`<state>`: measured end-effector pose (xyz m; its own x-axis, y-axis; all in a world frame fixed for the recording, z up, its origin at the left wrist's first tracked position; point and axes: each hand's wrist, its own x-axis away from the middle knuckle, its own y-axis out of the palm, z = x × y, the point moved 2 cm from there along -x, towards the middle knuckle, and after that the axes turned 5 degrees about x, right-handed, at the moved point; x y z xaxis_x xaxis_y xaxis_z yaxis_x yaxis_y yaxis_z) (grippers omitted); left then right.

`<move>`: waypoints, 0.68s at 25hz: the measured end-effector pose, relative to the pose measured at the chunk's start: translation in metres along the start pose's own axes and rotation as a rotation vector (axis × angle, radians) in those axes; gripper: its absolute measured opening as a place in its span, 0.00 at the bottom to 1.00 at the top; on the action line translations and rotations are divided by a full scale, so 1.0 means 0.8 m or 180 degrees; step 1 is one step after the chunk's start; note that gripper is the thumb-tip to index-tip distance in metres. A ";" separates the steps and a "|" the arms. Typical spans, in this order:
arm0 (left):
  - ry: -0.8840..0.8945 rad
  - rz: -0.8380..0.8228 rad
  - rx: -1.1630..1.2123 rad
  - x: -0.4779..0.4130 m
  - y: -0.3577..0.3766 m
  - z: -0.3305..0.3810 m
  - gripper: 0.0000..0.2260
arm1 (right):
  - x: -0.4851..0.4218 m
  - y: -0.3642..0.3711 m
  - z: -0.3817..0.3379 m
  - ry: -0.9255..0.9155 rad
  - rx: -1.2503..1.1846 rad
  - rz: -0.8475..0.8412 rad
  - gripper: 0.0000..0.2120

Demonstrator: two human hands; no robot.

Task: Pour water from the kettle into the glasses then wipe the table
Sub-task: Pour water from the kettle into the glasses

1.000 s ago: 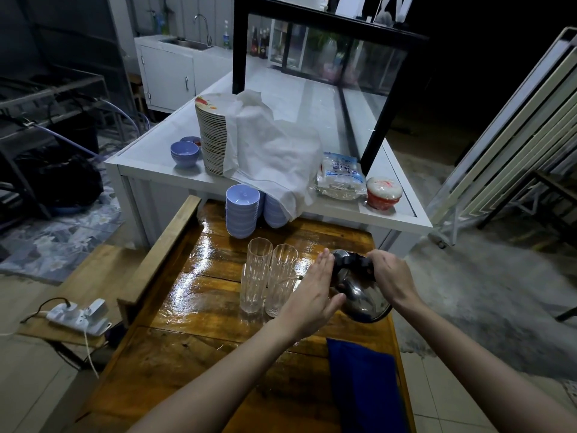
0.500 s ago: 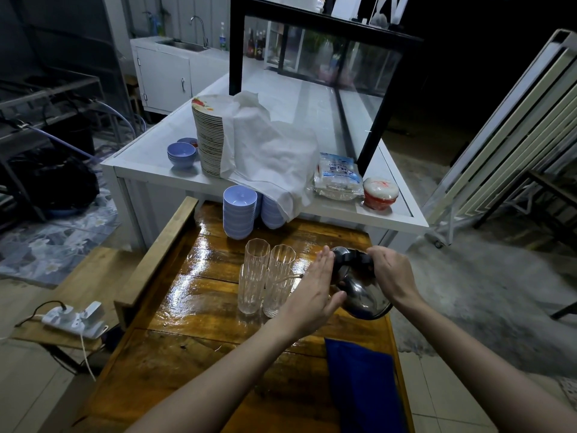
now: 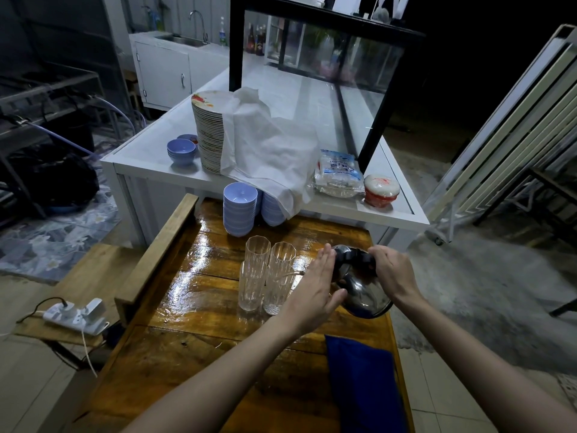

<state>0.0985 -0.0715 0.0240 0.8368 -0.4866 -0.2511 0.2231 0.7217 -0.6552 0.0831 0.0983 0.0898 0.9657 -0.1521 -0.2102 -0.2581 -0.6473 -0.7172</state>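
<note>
Little has moved since the earlier frames: the kettle stays tilted toward the glasses and both hands keep their places. At upper left of centre, blue bowls sit on the white counter beside a tall stack of plates half draped by a white cloth. Below them, two stacks of empty blue bowls stand at the far edge of the wet wooden table. Centre frame, two tall ribbed glasses stand touching; whether they hold water cannot be told, though a thin stream runs from the spout into the right glass. Just right of it, the left hand lies open and flat against the kettle's side and lid, fingers straight. The right hand is closed around the black handle on the kettle's top, holding it tipped above the table. At lower right, a blue cloth lies on the table edge.
</note>
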 end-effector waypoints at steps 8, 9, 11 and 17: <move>0.0020 -0.0018 0.0033 0.000 0.000 0.001 0.34 | 0.000 -0.001 0.000 -0.0044 0.0053 0.0034 0.25; 0.0012 -0.0015 0.0045 0.001 0.001 0.001 0.34 | -0.001 -0.001 -0.001 -0.0075 0.0064 0.0025 0.26; 0.0001 -0.0009 0.0072 0.002 0.001 0.000 0.34 | -0.002 0.000 -0.003 -0.0156 0.0082 0.0010 0.28; -0.0052 0.0021 0.0070 -0.001 -0.001 -0.001 0.34 | -0.003 -0.002 -0.008 -0.0120 0.0053 0.0027 0.22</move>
<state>0.0971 -0.0722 0.0245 0.8463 -0.4739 -0.2434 0.2285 0.7356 -0.6378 0.0811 0.0948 0.0955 0.9619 -0.1289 -0.2410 -0.2668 -0.6336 -0.7262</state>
